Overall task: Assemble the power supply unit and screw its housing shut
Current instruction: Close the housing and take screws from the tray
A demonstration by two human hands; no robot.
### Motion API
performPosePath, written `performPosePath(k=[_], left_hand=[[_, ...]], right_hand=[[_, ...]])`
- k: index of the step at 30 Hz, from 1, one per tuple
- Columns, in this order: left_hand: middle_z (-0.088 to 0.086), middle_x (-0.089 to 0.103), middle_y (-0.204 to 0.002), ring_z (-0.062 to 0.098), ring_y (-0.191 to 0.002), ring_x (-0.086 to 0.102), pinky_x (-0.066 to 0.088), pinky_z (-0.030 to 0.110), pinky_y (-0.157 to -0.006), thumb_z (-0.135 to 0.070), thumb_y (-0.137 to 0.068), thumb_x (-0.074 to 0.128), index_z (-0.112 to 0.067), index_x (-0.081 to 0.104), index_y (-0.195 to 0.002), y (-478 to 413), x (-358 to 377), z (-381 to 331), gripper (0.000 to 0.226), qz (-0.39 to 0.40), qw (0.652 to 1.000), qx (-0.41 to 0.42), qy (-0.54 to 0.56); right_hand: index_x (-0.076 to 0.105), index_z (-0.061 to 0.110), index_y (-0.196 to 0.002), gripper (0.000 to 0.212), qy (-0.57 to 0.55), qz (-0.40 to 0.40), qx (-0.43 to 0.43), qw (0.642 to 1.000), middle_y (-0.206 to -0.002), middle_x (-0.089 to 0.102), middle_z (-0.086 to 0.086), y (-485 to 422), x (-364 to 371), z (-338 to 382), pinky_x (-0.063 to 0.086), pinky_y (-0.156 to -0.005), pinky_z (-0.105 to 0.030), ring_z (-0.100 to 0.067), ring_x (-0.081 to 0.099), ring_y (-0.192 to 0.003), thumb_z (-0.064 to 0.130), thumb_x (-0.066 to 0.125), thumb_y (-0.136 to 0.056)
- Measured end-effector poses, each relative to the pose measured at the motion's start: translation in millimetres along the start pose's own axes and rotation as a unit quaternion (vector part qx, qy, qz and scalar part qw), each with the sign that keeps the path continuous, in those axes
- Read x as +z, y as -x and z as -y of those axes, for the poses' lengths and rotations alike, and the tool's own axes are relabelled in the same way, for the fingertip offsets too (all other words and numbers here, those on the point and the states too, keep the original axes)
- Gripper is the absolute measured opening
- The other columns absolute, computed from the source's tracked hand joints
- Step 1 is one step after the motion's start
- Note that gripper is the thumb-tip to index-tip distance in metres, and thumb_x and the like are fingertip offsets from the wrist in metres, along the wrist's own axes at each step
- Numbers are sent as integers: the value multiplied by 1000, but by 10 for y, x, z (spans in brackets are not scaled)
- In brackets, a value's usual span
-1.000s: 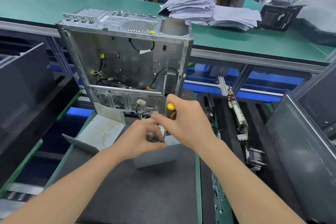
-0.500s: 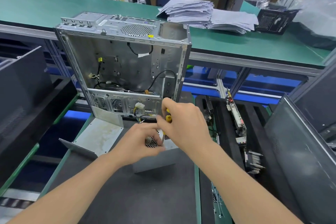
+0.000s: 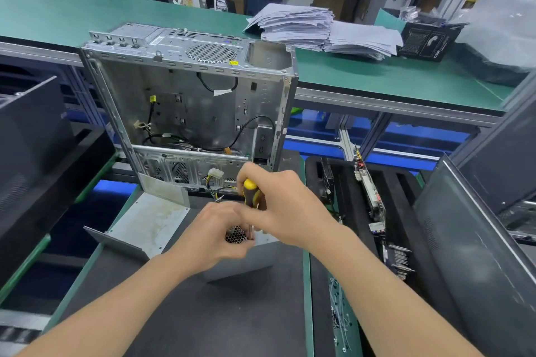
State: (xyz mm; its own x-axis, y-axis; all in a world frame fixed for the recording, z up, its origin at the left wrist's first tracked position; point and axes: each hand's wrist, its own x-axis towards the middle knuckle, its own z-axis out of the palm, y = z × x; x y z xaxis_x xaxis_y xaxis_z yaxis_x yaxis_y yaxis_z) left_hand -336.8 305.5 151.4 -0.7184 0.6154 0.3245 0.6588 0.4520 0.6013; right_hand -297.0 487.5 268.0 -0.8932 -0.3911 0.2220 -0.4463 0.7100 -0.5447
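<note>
Left of my left fingers: a bent grey cover plate lies flat on the dark mat, apart from them.

Left hand: fingers curled over the top of the power supply unit, thumb below, gripping it. The hand covers most of the top face; only a patch of honeycomb grille shows between thumb and forefinger. Cannot tell whether the fingertips also pinch the shaft.

Between the 2 hands: the screwdriver stands nearly upright, its shaft running down beside the grille. Tip and screw are hidden.

Right hand: fingers wrapped round the yellow-and-black handle, which they partly cover.

Beyond both sets of fingers: the open computer chassis stands upright, with a white connector on coloured wires just above my knuckles.

Right of my right fingers, well apart: circuit cards on edge in a black tray, detail too small to read.
</note>
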Motion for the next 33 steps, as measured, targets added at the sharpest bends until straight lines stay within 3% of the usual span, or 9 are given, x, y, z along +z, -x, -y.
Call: performPosePath(k=[4,7,10,13,15,19,24,27,33], left_hand=[[-25,64,-89,-1,-91,58,48,41,-82,-29,-76,79,-31,64,-78,19,3,18,15,-7,1000,2,9],[-25,64,-89,-2,-92,58,46,39,-84,-32,-75,77,-32,64,-77,21,3,8,13,-8,1000,0,5],[-26,64,-90,-3,-94,57,41,34,-83,-35,-76,75,-33,65,-78,24,3,5,10,-3,1000,-6,2],[-18,62,-95,6,-93,56,46,37,-81,-31,-78,76,-41,59,-82,22,-11,2,19,9,1000,-7,6],[-21,59,-95,7,-91,54,47,36,-77,-29,-80,76,-49,54,-83,14,-26,-9,30,14,1000,-3,9],[-28,62,-93,-3,-94,57,44,33,-80,-27,-76,79,-42,60,-79,13,-21,-27,24,5,1000,3,8],[-29,69,-105,-8,-110,56,39,32,-92,-35,-75,75,-31,69,-79,36,22,20,9,-4,1000,-6,-10],[-34,65,-101,-9,-106,56,42,35,-93,-34,-76,77,-32,69,-79,31,26,34,9,-8,1000,-4,-6],[-24,60,-89,-7,-90,52,45,37,-73,-36,-76,75,-32,60,-81,19,19,40,17,-14,1000,3,-6]], right_hand=[[35,29,-94,35,42,-116,166,978,-72,60,2,1,202,-6,58,-62,-42,-28,56,-66,31,70,-91],[36,26,-96,35,57,-118,144,981,-72,59,3,5,211,-30,56,-62,-42,-27,56,-66,35,70,-93],[45,30,-104,29,-30,-30,65,997,-76,62,7,28,56,-46,49,-58,-32,-12,53,-61,34,72,-94],[49,35,-117,32,-68,129,-10,989,-95,71,6,49,-119,-66,53,-68,-35,-14,61,-72,21,69,-97],[51,34,-117,34,-69,168,-24,983,-96,71,5,51,-161,-77,55,-76,-39,-15,66,-76,12,69,-97],[51,30,-99,28,-99,61,50,992,-82,72,-1,61,-62,-80,59,-72,-47,-23,71,-70,16,74,-91],[34,31,-82,47,-73,-127,195,970,-64,63,4,61,167,-125,57,-58,-40,-15,66,-53,38,80,-82],[37,29,-84,43,-13,-143,168,975,-62,56,7,72,213,-161,51,-58,-36,-13,51,-56,41,79,-81],[55,29,-108,25,-111,119,-14,987,-95,70,7,97,-55,-107,54,-76,-46,-22,63,-78,15,71,-94]])
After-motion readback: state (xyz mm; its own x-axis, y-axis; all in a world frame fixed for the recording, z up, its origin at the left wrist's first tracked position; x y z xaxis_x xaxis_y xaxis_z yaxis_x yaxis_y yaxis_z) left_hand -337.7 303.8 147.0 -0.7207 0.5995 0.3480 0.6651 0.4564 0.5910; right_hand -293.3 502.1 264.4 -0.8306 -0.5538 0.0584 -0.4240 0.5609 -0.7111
